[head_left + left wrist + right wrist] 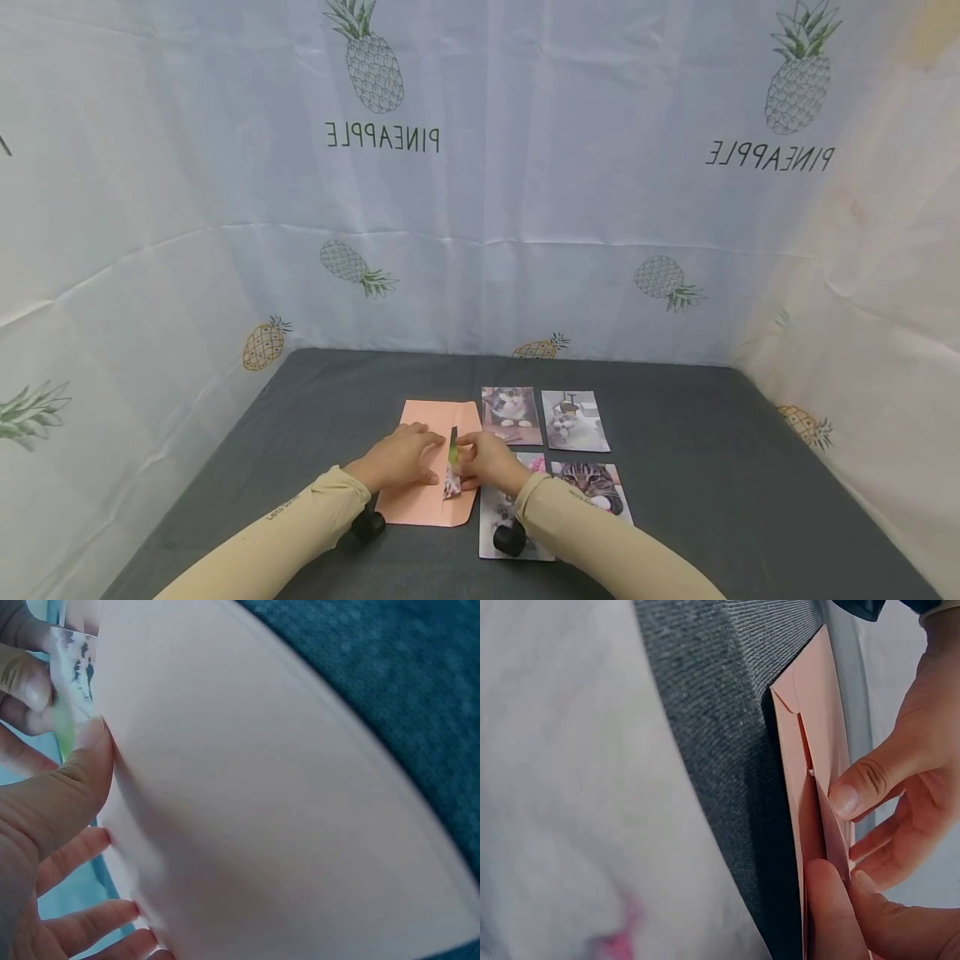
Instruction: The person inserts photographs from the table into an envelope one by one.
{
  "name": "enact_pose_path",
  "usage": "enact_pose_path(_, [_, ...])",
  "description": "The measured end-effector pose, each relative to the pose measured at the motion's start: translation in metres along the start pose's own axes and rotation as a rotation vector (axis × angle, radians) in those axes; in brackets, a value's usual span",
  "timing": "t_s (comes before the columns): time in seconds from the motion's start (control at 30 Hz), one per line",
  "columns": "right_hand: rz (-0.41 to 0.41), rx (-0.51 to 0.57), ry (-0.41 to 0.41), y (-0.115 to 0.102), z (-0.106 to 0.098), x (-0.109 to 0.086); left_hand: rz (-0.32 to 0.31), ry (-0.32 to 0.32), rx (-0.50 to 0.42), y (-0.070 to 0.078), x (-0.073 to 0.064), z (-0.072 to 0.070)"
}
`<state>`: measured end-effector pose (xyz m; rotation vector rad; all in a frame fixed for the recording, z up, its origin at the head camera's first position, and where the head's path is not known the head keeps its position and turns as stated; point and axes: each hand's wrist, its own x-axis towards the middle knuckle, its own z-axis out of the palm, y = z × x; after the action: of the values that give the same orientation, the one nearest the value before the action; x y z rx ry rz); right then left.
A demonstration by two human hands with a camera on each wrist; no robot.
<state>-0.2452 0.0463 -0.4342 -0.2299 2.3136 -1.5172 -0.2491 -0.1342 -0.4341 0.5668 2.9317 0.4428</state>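
A pink envelope lies on the dark cloth, its slit running lengthwise down the middle. In the slit shows a narrow strip of a cat photo, with a green part at its far end; the rest is hidden by the envelope and fingers. My right hand pinches this photo at the slit. On the other side, my left hand holds the envelope, its thumb at the lip of the slit and the other fingers spread along the panel. The lip stands raised in the right wrist view.
Several cat photos lie to the right of the envelope: a grey-and-white cat, a cat in a hat and a tabby among them. My right forearm passes over the nearer ones. Pineapple-print curtains surround the table.
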Motion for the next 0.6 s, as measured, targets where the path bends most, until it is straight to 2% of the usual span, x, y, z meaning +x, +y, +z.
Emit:
enact_pose_path(0.43, [0.010, 0.004, 0.010, 0.0012, 0.0017, 0.0032, -0.007, -0.005, 0.000, -0.0001, 0.0006, -0.0003])
enact_pose_path(0.6, [0.013, -0.048, 0.016, 0.0000, 0.0031, 0.0039, -0.009, -0.006, -0.005, 0.0009, 0.0001, -0.0011])
